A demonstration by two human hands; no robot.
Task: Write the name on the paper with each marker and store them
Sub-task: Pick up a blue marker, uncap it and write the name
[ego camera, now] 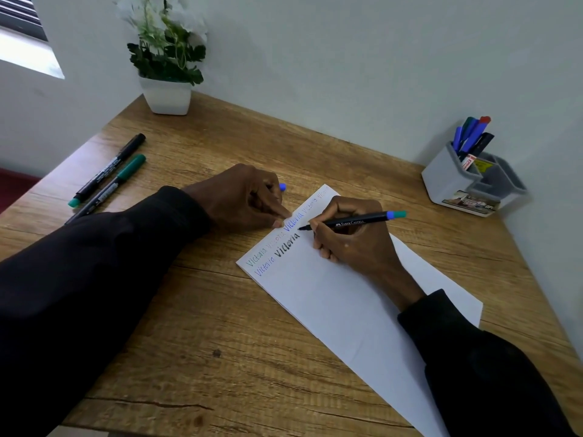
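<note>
Right hand (350, 238): closed in a writing grip on a black marker (353, 221), nib angled down toward the paper (331, 304) just past the end of a dark "Victoria"; the low slant suits lettering, and the heel of the hand rests on the sheet, which likely steadies the stroke.
Marker end: a blue-and-teal tip points away from the hand toward the holder.
Left hand (243, 197): curled shut around a blue cap (282, 186) that peeks out beyond the knuckles, while its fingertips (285, 214) press the sheet's near edge beside the nib, seemingly to stop the paper sliding.
Paper: under both hands, with several names in different colours running along its top edge, most of the sheet bare toward the wrist.
Waiting markers: a black-capped marker (110, 167) and a green-capped marker (107, 186) lie side by side well beyond the left forearm, probably unused yet.
Storage: a grey holder (451, 181), well past the right hand, already stands several markers upright.
Progress: judged past halfway.
</note>
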